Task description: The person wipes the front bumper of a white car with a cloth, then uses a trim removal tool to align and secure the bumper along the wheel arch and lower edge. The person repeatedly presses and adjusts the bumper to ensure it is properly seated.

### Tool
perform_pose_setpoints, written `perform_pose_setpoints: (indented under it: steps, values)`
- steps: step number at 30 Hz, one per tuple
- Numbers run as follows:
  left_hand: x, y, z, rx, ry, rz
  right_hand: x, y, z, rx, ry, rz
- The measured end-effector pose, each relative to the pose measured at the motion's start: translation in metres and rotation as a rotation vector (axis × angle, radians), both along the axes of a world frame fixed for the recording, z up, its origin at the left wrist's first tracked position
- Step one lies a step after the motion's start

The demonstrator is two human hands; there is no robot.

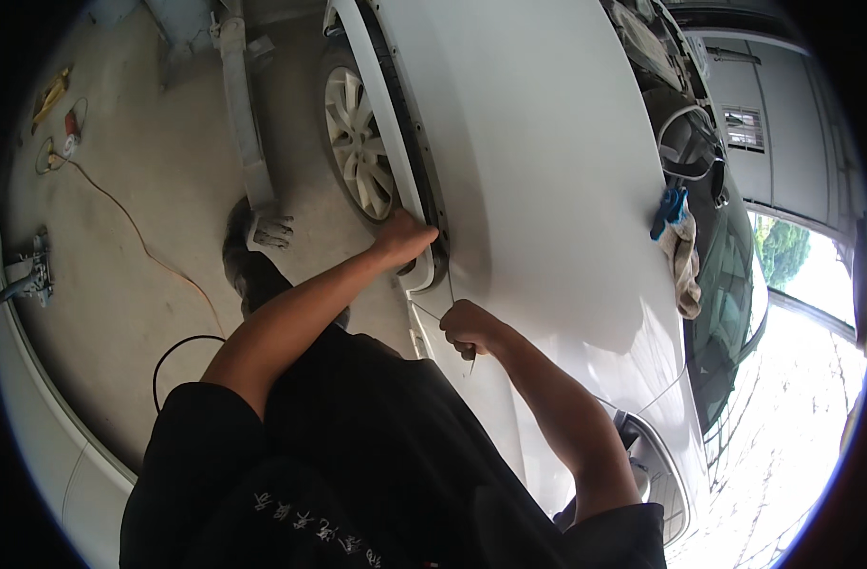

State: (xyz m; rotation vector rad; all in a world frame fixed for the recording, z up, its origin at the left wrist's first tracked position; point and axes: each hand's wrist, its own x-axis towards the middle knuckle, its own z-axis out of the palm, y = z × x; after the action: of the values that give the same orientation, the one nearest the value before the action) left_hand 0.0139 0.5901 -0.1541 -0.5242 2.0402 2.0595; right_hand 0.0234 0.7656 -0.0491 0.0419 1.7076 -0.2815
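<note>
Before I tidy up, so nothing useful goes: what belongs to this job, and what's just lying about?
Likely in use:
pale strip at left hand
thin strand in right hand

Apparently lying about:
gloves on car
orange cable on floor

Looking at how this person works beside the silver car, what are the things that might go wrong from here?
The thin object in the right hand is close to the silver body panel; a slip might scratch it. The left hand is bare at the wheel-arch strip, so an edge could nick it. The orange cord on the floor runs toward the person's legs, a possible trip hazard.
</note>
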Motion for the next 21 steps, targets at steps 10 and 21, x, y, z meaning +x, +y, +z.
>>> perform_pose_setpoints:
  steps: [10,21]
  values:
    - [-0.005,0.001,-0.015,0.018,-0.163,-0.084,-0.024,-0.020,0.014,0.165,-0.212,-0.205]
    - [-0.001,-0.007,0.003,0.109,-0.172,-0.034,0.005,-0.036,0.004,0.179,0.112,0.774]
